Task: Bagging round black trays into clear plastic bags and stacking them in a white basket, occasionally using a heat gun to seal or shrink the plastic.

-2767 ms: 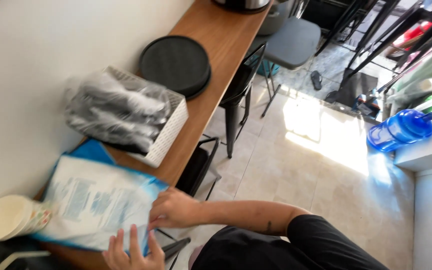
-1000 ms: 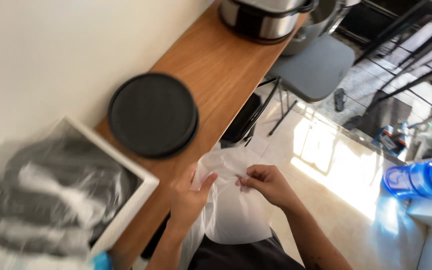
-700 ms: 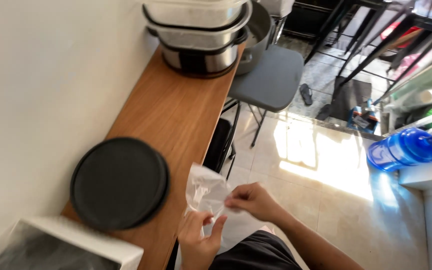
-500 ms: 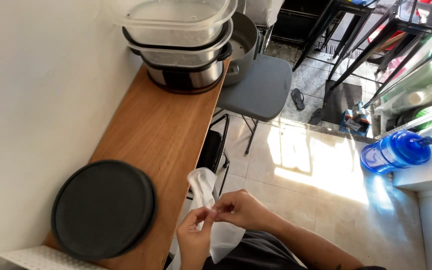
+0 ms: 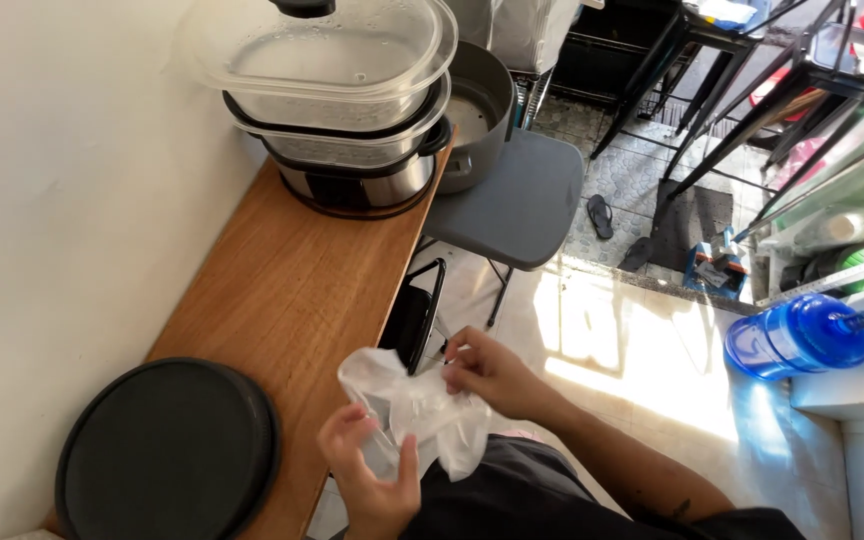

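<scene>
A thin, crumpled clear plastic bag (image 5: pixel 414 408) is held between both hands just off the edge of a long wooden counter (image 5: pixel 297 290). My left hand (image 5: pixel 372 482) grips its lower part from below, thumb across the plastic. My right hand (image 5: pixel 492 372) pinches the bag's upper right edge. A stack of round black plates (image 5: pixel 167 450) lies on the counter just left of my left hand.
A steamer with clear tiers and a metal base (image 5: pixel 347 95) stands at the counter's far end, beside a grey pot (image 5: pixel 480 115) on a grey folding chair (image 5: pixel 522 205). A black chair (image 5: pixel 414 315) is tucked under the counter. A blue water jug (image 5: pixel 800 335) sits on a white ledge at right.
The view has swung along the counter from the blue packet, cup and boxed black items toward the steamer. Both hands left the packet and now hold a clear plastic bag, bunching it up.
</scene>
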